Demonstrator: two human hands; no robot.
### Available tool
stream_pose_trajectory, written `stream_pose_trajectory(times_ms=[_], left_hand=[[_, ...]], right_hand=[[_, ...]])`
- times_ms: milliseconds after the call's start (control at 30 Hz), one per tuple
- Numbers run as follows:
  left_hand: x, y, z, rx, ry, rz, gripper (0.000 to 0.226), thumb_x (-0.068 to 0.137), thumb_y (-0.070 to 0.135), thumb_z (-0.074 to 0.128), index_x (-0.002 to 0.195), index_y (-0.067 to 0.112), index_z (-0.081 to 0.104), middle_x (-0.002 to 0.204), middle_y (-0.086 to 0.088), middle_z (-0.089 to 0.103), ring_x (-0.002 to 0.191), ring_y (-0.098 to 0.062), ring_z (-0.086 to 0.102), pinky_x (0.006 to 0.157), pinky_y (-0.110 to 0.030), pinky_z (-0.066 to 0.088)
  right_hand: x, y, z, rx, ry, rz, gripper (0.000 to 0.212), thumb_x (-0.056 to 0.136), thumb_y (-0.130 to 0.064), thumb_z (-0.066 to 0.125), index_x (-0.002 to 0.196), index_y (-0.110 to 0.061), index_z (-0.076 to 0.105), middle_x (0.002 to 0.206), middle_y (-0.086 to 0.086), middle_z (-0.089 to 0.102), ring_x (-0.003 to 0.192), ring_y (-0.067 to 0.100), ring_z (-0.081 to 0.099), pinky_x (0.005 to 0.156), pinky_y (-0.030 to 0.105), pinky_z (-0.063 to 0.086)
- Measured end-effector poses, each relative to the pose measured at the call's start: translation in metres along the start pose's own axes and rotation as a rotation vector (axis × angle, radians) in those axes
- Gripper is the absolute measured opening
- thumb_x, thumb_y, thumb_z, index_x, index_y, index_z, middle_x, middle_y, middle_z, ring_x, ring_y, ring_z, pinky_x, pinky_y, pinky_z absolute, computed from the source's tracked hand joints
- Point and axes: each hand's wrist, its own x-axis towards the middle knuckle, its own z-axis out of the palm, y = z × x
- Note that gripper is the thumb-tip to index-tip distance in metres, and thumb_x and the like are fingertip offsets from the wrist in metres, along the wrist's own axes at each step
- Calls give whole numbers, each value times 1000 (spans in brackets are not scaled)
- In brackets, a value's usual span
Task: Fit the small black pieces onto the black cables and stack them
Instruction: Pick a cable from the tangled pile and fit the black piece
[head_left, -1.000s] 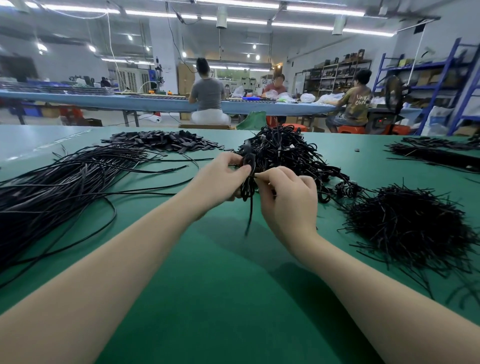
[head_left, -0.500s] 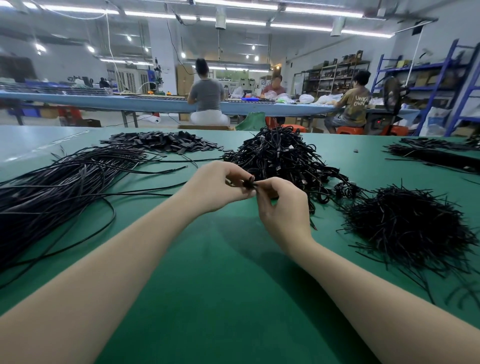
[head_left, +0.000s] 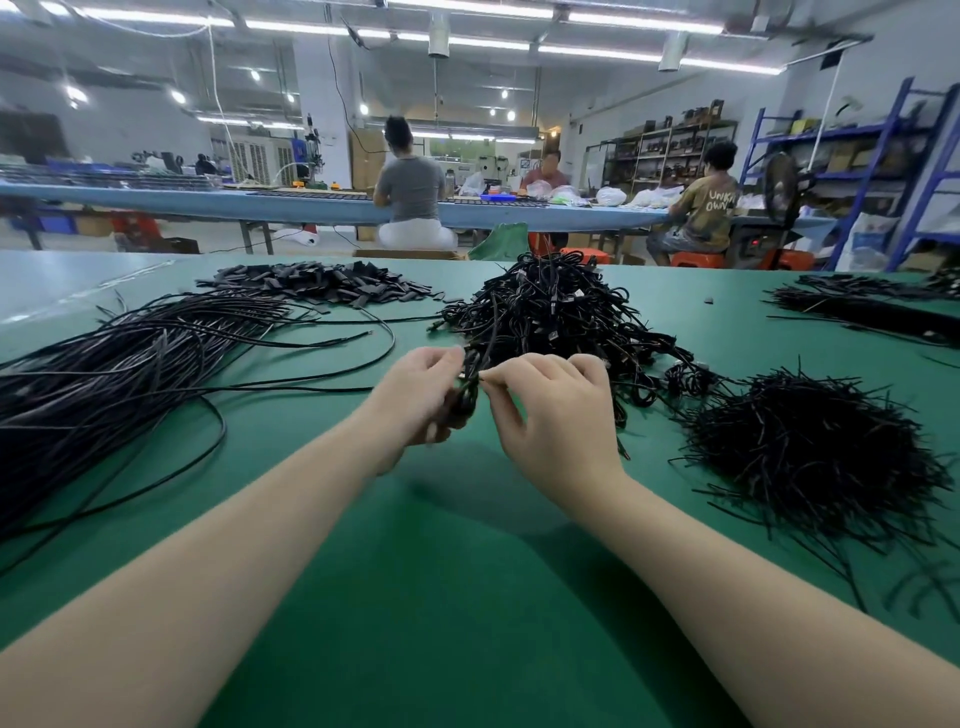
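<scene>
both hands meet over the green table (head_left: 467, 597) at the centre of the view. the left hand (head_left: 421, 395) curls round a looped black cable (head_left: 464, 397), and the right hand (head_left: 556, 415) pinches its top end between thumb and forefinger; the end itself is too blurred to make out. at twelve o'clock, just beyond the hands, rises a heap of finished cables (head_left: 556, 312). at nine o'clock long loose cables (head_left: 119, 374) fan out. at eleven o'clock lies a flat pile of small black pieces (head_left: 322, 283). at three o'clock sits a bristly mound of short black strands (head_left: 815, 452). three people sit at a blue bench (head_left: 208, 202) far behind.
</scene>
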Motion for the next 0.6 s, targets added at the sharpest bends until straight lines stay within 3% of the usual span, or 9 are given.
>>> stream_pose_trajectory(times_ms=[67,133,167,267,333,367,433,500,600], left_hand=[[2,-21,-2,445,189,202,24,100,33,41,116,20,53,73,1,64,65,-20,60,62,-30,47],[3,-39,-5,952,202,295,28,96,32,42,123,31,50,97,-2,68,91,-26,63,75,-32,47],[4,-44,-7,1046,184,317,29,94,30,43,120,34,54,106,0,67,99,-24,62,78,-31,46],[6,-48,-9,997,144,308,24,92,31,44,104,38,64,110,8,63,101,-17,60,81,-28,48],[9,-50,-11,994,121,341,23,92,32,45,102,37,65,106,8,63,98,-18,60,78,-30,49],[9,-50,-11,1002,117,352,23,93,32,45,103,37,65,106,8,64,96,-18,59,77,-30,49],[10,-50,-13,1013,115,347,24,93,31,44,104,37,65,106,7,64,95,-17,59,75,-29,48],[10,-51,-12,997,122,352,24,93,30,44,105,36,64,108,7,63,98,-17,58,77,-29,48],[4,-46,-9,933,259,392,23,95,29,45,110,31,63,112,3,62,100,-22,59,81,-32,47]], right_hand=[[3,-1,-2,111,3,46,5,85,-16,69,82,-15,73,80,-5,71,71,18,66,69,38,45],[11,-5,-3,191,33,64,5,84,-15,70,84,-14,74,81,-5,72,73,17,67,68,36,47],[18,-7,-3,198,49,56,5,84,-15,69,84,-14,74,81,-4,72,74,17,67,68,36,47],[57,-1,-4,157,73,99,12,87,-20,63,87,-15,74,81,-2,72,72,19,65,66,37,48],[99,22,-1,57,46,256,18,93,-25,55,96,-18,72,84,-2,71,74,20,64,67,35,49],[120,38,2,-12,-50,380,22,96,-26,50,103,-18,69,88,0,69,80,22,63,69,34,48],[144,62,8,-197,-449,618,29,95,-27,47,121,-15,56,110,11,62,104,32,57,77,36,43],[137,59,15,-383,-756,585,53,91,-26,52,141,-17,36,137,17,44,125,37,41,92,43,40],[77,23,31,-281,-713,387,51,90,-30,51,139,-20,40,138,12,44,125,32,41,96,42,39]])
